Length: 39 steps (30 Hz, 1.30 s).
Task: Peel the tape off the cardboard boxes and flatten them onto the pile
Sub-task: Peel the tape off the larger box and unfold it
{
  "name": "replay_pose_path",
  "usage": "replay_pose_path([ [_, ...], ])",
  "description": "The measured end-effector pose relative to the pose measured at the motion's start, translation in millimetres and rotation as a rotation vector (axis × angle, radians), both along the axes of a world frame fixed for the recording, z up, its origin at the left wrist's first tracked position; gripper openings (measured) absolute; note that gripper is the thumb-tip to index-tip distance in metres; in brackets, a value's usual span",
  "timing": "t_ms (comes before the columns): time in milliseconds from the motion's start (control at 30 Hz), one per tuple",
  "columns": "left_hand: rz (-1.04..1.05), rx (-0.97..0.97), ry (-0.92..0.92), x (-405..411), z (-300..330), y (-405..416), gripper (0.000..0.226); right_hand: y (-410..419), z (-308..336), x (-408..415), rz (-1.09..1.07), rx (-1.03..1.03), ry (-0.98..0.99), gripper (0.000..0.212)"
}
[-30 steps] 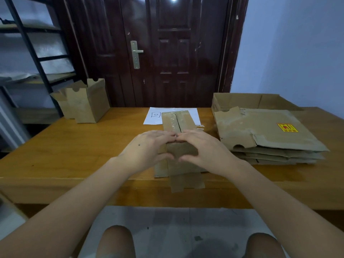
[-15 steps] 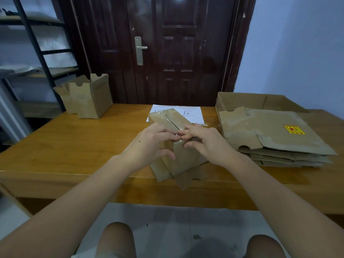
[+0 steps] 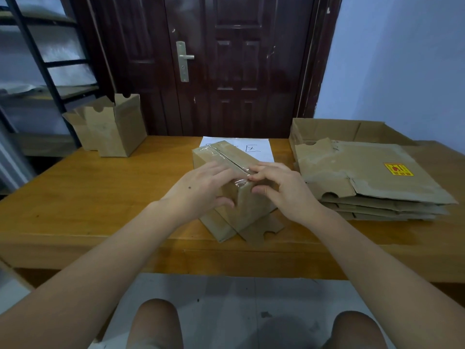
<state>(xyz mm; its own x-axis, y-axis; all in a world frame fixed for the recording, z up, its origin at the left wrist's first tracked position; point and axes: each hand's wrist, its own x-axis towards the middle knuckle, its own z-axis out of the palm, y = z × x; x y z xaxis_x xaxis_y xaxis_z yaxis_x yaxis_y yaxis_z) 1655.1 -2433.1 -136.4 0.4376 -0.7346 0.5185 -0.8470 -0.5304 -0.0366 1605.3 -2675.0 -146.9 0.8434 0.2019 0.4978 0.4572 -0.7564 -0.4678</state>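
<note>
Two bare hands met on one taped cardboard box (image 3: 227,157) at the middle of the wooden table (image 3: 100,197), directly at twelve o'clock from the seated person. The box lay with its long axis running from about eleven o'clock at the far end to five o'clock at the near end, so the clear tape (image 3: 241,181) along its top seam ran the same way and wrapped over the near corner between the hands. The left hand (image 3: 201,188) gripped the box from the nine o'clock side, thumb curled low on its near face. The right hand (image 3: 281,187) came in from three o'clock, its fingertips (image 3: 255,176) curled at the tape's crinkled end; whether they had actually pinched a loose edge was hard to tell from this angle. Both hands sat equally near the seam, but the right one looked placed to do the peeling, a pull that would likely have to run away toward eleven o'clock along the seam.

Counted on the table: one taped box in hand, with two loose flaps splayed at its near end; one open box (image 3: 113,127) standing at ten o'clock, well apart; one pile of flattened boxes (image 3: 364,172) at two o'clock, at least four layers by its edges; one white sheet of paper (image 3: 259,149) under the box's far end.
</note>
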Motion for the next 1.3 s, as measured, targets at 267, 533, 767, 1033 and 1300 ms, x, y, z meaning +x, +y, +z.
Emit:
replay_pose_path([
  [267, -0.051, -0.107, -0.119, 2, -17, 0, 0.018, 0, 6, 11, 0.022, 0.007, 0.05, 0.024],
  [533, -0.046, -0.174, -0.256, 11, -21, -14, 0.02, 2, 10, 16, -0.009, -0.005, 0.122, 0.029],
  [767, 0.124, 0.004, -0.011, 17, -12, -8, 0.065, 4, 0, 20, 0.032, -0.011, 0.277, 0.086],
  [1033, 0.154, 0.019, -0.17, 13, -12, -13, 0.058, 3, 7, 18, 0.04, -0.072, 0.208, 0.069],
  [1300, 0.19, -0.011, -0.163, 11, -12, -20, 0.049, -4, -5, 0, -0.006, -0.263, -0.14, 0.042],
])
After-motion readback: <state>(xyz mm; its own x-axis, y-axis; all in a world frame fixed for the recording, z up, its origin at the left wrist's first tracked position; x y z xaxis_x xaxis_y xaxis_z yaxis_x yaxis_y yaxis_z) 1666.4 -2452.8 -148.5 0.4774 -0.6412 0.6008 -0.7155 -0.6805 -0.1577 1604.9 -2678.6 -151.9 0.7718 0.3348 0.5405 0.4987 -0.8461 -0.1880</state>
